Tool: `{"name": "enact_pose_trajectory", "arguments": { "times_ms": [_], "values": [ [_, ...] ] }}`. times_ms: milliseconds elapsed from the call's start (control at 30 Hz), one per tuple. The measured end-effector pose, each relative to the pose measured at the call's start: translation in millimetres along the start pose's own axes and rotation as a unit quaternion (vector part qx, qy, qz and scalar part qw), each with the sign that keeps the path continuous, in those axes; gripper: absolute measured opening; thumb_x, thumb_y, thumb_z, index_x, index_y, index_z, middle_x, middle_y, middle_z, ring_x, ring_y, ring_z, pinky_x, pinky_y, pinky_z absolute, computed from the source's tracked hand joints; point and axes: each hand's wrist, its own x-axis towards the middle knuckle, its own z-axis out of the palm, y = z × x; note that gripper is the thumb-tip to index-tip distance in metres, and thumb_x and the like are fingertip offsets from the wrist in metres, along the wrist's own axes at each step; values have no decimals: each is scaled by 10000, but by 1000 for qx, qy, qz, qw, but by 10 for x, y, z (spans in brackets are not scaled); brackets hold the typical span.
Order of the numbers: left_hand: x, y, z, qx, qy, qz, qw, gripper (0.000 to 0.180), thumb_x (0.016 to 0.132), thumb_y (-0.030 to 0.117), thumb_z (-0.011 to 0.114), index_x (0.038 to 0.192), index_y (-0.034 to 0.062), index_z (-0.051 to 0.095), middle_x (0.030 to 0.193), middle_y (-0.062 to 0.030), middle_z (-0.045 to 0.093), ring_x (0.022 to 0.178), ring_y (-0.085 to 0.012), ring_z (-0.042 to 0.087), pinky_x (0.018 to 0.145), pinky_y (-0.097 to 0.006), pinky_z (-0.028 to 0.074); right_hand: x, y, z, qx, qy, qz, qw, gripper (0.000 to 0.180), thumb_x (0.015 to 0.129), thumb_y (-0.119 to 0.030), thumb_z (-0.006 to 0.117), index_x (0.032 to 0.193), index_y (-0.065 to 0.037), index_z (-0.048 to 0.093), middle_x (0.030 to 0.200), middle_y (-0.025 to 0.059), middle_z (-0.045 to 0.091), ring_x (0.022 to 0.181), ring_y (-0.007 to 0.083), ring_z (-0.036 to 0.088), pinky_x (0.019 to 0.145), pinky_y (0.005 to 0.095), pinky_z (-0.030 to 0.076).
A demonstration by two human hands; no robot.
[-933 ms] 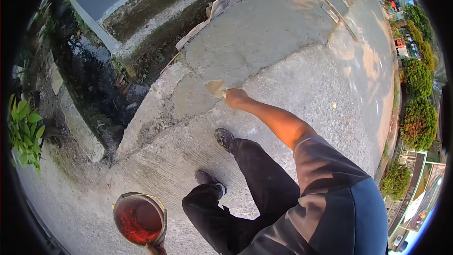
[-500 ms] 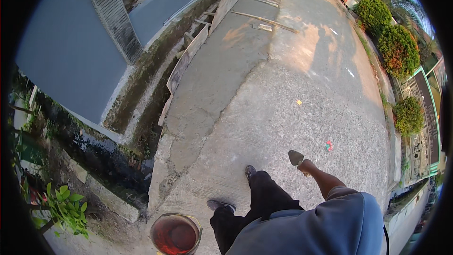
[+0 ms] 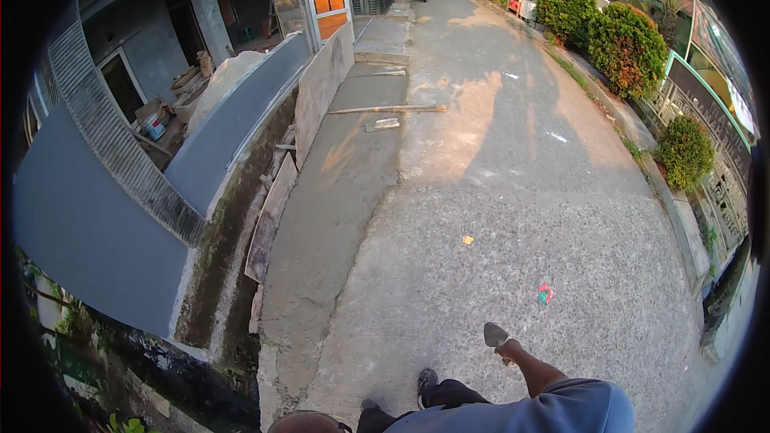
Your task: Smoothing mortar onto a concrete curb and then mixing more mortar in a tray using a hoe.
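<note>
My right hand (image 3: 511, 350) hangs by my side at the lower middle, closed on the handle of a small pointed trowel (image 3: 495, 334) whose grey blade points up and forward. My dark trouser legs and one shoe (image 3: 427, 379) show below it. Only the round rim of a bucket (image 3: 309, 422) peeks in at the bottom edge, left of my legs. My left hand is out of sight below the picture.
A rough paved street (image 3: 521, 192) runs ahead, with a smoother cement strip (image 3: 321, 224) on its left beside an open drain (image 3: 216, 273) and a grey wall (image 3: 88, 224). A wooden plank (image 3: 385, 110) lies across the strip. Boards (image 3: 269, 216) lean in the drain. Bushes (image 3: 626, 44) line the right.
The view has lifted from the ground to the street ahead. My right hand with the trowel has swung back to my side, and the bucket has slid down to the lower edge.
</note>
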Motion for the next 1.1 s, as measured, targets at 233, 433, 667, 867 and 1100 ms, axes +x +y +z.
{"name": "enact_pose_trajectory", "arguments": {
  "times_ms": [233,433,667,867,1100],
  "values": [
    [-190,-480,342,87,66,-74,991,416,893,124,558,1286,-5,509,1283,-212,581,1139,-435,590,982,-708,456,402,-189,-1123,159,38,-38,986,328,876,-245,754,820,60,648,634,158,627,486,260,630,434,442,497],
    [336,-744,1362,135,46,-126,982,489,871,142,509,1346,32,468,1372,-221,524,1239,-491,519,950,-825,384,1016,432,-1576,216,72,11,974,312,872,-215,748,851,77,642,628,167,617,488,259,626,427,428,488],
    [857,-993,3723,525,-269,82,803,443,888,168,489,1312,45,533,1337,-193,575,1236,-468,546,994,-760,417,1003,1157,-1998,303,158,212,916,364,877,-264,739,881,95,682,670,174,651,525,275,642,458,452,497],
    [1760,455,6354,574,-481,-45,662,428,852,142,544,1246,-22,578,1264,-169,631,1180,-414,601,1002,-684,475,1118,1279,-2350,303,159,276,898,356,844,-310,634,806,37,709,709,191,709,648,314,724,647,432,595],
    [2195,-2170,9242,481,-322,-210,788,404,841,117,539,1207,-47,585,1249,-179,634,1163,-423,606,993,-688,479,1809,1104,-2744,356,112,356,857,449,774,-413,703,853,29,731,771,214,718,717,352,723,693,436,583]
  ]
}}
